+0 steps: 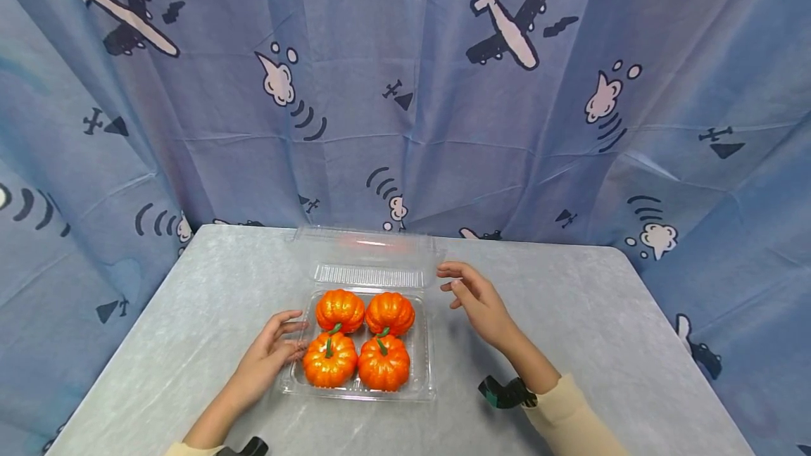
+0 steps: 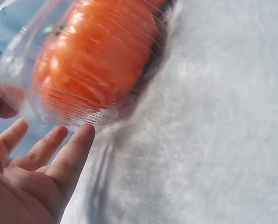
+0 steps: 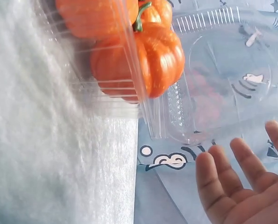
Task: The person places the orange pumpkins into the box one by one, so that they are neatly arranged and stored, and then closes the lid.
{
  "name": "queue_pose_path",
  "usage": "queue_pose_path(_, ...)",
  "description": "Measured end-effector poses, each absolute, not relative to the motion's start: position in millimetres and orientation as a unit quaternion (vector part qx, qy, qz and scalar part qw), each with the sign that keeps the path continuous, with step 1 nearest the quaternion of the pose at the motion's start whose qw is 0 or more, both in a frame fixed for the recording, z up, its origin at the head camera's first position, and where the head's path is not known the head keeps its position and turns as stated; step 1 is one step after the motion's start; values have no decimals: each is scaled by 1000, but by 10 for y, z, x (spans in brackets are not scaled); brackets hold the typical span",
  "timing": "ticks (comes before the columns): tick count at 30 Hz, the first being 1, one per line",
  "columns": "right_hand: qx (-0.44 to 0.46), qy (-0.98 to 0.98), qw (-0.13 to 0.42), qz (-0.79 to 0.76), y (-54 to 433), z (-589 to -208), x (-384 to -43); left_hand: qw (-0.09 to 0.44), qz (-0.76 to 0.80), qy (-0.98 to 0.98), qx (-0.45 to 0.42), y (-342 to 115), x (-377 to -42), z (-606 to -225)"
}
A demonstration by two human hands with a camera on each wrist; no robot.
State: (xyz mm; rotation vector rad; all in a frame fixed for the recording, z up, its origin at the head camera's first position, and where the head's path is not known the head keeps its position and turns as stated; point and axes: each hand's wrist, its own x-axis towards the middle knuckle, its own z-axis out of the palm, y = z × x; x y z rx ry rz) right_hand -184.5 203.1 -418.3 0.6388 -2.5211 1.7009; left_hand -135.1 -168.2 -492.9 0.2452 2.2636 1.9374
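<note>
A clear plastic clamshell box stands on the table with its lid raised at the back. Inside sit several small shiny orange pumpkins with green stems, in two rows. My left hand is at the box's left side, fingers extended and fingertips right at the wall. In the left wrist view, those fingertips lie by the ribbed corner, below a pumpkin. My right hand hovers by the lid's right edge, fingers loosely spread and holding nothing. The right wrist view shows it apart from the lid.
The grey-white table extends to both sides of the box. Behind its far edge hangs a blue curtain printed with planes and clouds. A dark wrist camera is strapped below my right hand.
</note>
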Motion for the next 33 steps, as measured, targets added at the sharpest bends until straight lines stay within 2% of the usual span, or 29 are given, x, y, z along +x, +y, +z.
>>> queue_pose_path(13, 220, -812, -48, 538, 2106, -4198, -1541, 88, 644, 758, 54, -1824, -1086, -4793)
queue_pose_path(26, 157, -808, -133, 553, 2079, -4442, -1151, 83, 654, 748, 82, -1855, -872, -4755)
queue_pose_path(33, 171, -779, -141, 586, 1988, -4587, -993, 73, 658, 744, 91, -1845, -836, -4797)
